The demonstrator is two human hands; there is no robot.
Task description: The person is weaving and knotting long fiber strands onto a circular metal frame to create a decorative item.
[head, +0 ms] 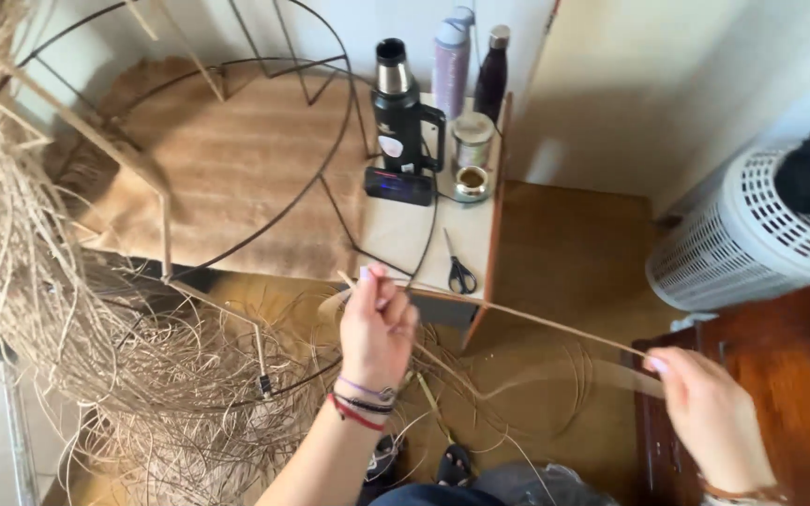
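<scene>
Left hand: the left hand (377, 328) is raised at about the middle of the view, fingers closed in a pinch on one end of the cane strip (527, 320); bracelets sit on the wrist.
Right hand: the right hand (705, 412) is at 4 o'clock from the left one, well apart, fingers closed on the other end of the same strip.
Cane strip: a thin pale strip, stretched almost straight between both hands, going down from the left hand to the right hand; a part near the right hand is blurred.
Loose fibres: a big tangle of pale fibres (77, 375) lies at 9 o'clock from the left hand and fills the left side.
Wire frame: a dark round wire frame (316, 178) stands at 11 o'clock, over a beige woven mat (236, 159).
Small table: a light table (405, 239) at 12 o'clock carries scissors (459, 272), a black thermos flask (400, 108), two bottles (452, 61) and a dark phone (398, 186).
Basket: a white perforated basket (742, 244) is at 2 o'clock.
Wooden furniture: a reddish wooden top (780, 365) is just beside the right hand.
</scene>
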